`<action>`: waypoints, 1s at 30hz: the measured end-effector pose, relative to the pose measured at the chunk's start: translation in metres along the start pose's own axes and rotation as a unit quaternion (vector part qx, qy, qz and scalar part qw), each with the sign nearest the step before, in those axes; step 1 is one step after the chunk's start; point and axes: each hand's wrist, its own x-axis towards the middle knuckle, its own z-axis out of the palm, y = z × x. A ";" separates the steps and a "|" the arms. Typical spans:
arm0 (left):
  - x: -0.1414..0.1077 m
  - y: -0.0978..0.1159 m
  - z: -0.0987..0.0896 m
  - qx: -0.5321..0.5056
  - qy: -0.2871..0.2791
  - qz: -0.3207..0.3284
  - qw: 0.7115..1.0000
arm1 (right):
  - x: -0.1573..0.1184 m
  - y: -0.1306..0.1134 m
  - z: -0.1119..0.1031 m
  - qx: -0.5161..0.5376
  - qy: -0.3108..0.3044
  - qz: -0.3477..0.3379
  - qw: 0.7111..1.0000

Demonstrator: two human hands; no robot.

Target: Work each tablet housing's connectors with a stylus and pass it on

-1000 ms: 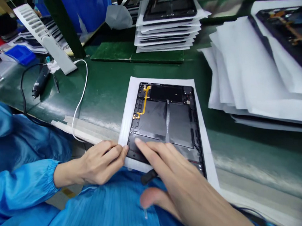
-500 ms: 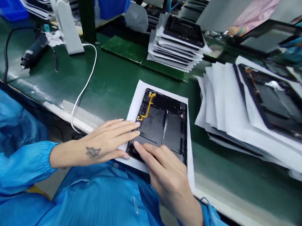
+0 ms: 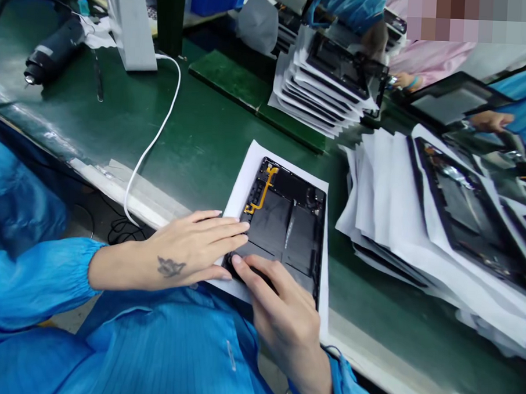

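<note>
An opened tablet (image 3: 271,215), its black inside facing up, lies on a white paper sheet (image 3: 325,281) at the table's front edge. An orange flex cable (image 3: 261,192) runs along its left side. My left hand (image 3: 191,249) rests flat over the tablet's left edge, fingers stretched out. Over the near left corner, my right hand (image 3: 284,308) is bent with its fingers curled and thumb pressed down. Whatever those fingers hold, if anything, is hidden beneath them.
Stacks of tablet parts with paper between them (image 3: 322,86) stand behind and at the right (image 3: 389,196). A dark electric screwdriver (image 3: 54,51), tweezers (image 3: 98,79) and a white cable (image 3: 161,123) lie left. Co-workers' hands (image 3: 493,121) are across the table.
The view has shifted slightly. A co-worker's blue sleeve now reaches to the back stack, and another's hand shows more at the right. My hands stay at nearly the same spots on the tablet.
</note>
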 end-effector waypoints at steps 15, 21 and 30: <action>0.001 -0.001 -0.001 -0.007 0.011 0.012 1.000 | 0.033 -0.005 -0.021 -0.150 -0.098 -0.145 0.973; -0.002 -0.002 0.001 -0.019 0.004 0.011 1.000 | 0.034 -0.007 -0.026 -0.161 -0.096 -0.161 0.969; 0.000 -0.002 0.002 -0.013 0.007 0.014 1.000 | 0.035 0.001 -0.018 -0.152 -0.104 -0.156 0.970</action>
